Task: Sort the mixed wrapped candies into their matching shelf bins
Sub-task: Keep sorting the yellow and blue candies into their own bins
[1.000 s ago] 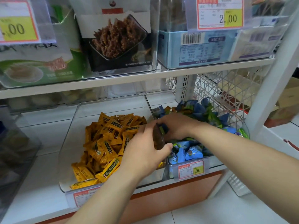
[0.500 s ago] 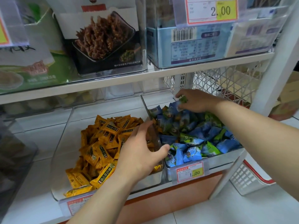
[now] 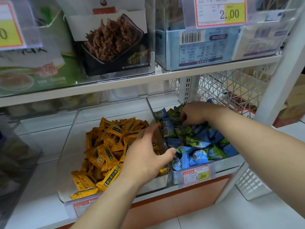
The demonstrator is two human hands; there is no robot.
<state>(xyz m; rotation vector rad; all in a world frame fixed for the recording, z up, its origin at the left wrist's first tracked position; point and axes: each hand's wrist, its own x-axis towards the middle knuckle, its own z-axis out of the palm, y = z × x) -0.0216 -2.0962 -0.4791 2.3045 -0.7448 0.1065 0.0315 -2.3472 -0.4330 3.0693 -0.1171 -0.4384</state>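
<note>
Clear plastic left bin holds yellow candies. At its 3 o'clock, right bin holds blue and green candies. Over wall between bins, left hand: thumb and fingers clamped on left bin's wall. At 1 o'clock from it, right hand, fingers curled down into blue and green candies; cannot tell whether they pinch one.

One wide-angle camera on my head looks forward and down, close to a shop's lower shelf. The left bin and right bin fill the middle. My left hand enters from below, my right hand from the right.
</note>
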